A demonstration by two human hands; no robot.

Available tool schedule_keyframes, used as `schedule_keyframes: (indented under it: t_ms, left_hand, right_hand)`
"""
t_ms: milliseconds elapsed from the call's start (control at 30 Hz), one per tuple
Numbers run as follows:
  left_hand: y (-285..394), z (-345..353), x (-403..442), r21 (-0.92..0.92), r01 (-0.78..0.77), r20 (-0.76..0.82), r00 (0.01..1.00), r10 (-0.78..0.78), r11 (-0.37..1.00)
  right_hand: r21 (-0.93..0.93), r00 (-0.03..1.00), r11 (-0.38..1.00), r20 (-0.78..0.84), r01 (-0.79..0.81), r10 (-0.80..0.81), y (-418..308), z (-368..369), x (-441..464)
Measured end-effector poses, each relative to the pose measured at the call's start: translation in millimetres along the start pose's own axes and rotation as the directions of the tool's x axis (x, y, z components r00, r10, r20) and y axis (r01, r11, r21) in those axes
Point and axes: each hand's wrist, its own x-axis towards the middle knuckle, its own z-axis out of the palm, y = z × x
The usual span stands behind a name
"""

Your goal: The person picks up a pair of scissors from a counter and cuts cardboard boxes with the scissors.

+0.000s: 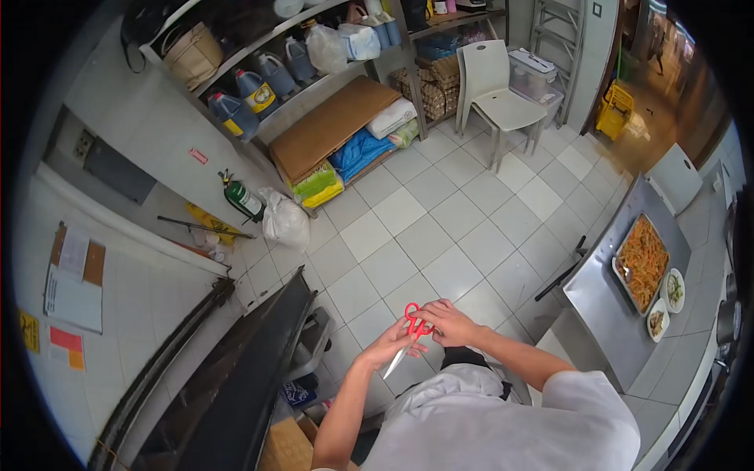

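A pair of scissors (414,323) with red handles is held in front of my body, its pale blade pointing down and to the left. My left hand (386,343) grips it from below, around where the handles meet the blade. From the other side, the fingers of my right hand (452,323) close on the red handle loops. Parts of the handles are hidden behind my fingers.
On the right, a metal table (585,298) bears a tray of orange noodle-like food (642,263) and two small dishes. A dark stair-like structure (228,377) rises at left. Beyond the tiled floor (400,212) stand a white chair (503,106), loaded shelves and a fire extinguisher (242,198).
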Motion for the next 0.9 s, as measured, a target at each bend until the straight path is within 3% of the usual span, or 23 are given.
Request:
schedule_keyframes:
  t_ms: [100, 167, 267, 300, 400, 433, 500, 567, 633, 733, 800, 833, 900]
  left_hand:
    - [28, -36, 21, -0.003, -0.043, 0.046, 0.998, 0.043, 0.999]
    - [25, -49, 23, -0.129, -0.036, 0.086, 0.995, 0.047, 0.991]
    - [12, -61, 21, -0.265, -0.032, 0.026, 0.999, 0.04, 0.964]
    - [7, -63, 16, -0.346, -0.074, -0.047, 0.997, 0.062, 0.935]
    - [-18, -68, -1, -0.364, -0.079, -0.001, 0.996, 0.084, 0.928]
    - [-32, -71, -4, -0.408, -0.063, -0.02, 0.998, 0.06, 0.911]
    - [-56, -73, -14, -0.479, -0.039, -0.077, 0.997, 0.002, 0.877]
    - [-72, -68, -38, -0.524, -0.139, -0.21, 0.977, 0.031, 0.84]
    - [-90, -51, -70, -0.629, -0.32, -0.401, 0.914, 0.056, 0.709]
    - [-157, -14, -107, -0.554, -0.504, -0.708, 0.704, -0.057, 0.662]
    - [-233, 31, -115, -0.47, -0.534, -0.87, 0.417, -0.265, 0.702]
    - [-268, 62, -114, -0.485, -0.497, -0.874, 0.254, -0.414, 0.719]
    - [-317, 136, -104, -0.478, -0.46, -0.826, -0.054, -0.561, 0.748]
  right_hand:
    - [-0.002, 0.999, 1.0, 0.045, -0.022, 0.022, 13, -21, 34]
    - [0.022, 0.992, 0.998, 0.114, -0.052, 0.049, 22, -26, 48]
    - [0.026, 0.966, 0.991, 0.225, -0.134, 0.125, 30, -24, 64]
    - [0.041, 0.944, 0.995, 0.323, -0.086, 0.068, 31, -19, 66]
    - [0.074, 0.924, 0.991, 0.374, -0.115, 0.08, 45, -5, 75]
    - [0.108, 0.874, 0.993, 0.485, -0.037, -0.02, 48, 3, 78]
    - [0.192, 0.828, 0.935, 0.54, -0.298, 0.153, 51, 18, 77]
    - [0.237, 0.775, 0.911, 0.619, -0.338, 0.126, 48, 29, 82]
    - [0.23, 0.746, 0.916, 0.658, -0.328, 0.102, 44, 32, 86]
    - [0.167, 0.673, 0.944, 0.736, -0.285, 0.073, 56, 39, 92]
    - [0.159, 0.616, 0.957, 0.788, -0.244, 0.026, 66, 45, 98]
    - [0.153, 0.592, 0.961, 0.806, -0.229, 0.013, 71, 47, 100]
    - [0.153, 0.575, 0.966, 0.818, -0.208, -0.006, 78, 46, 111]
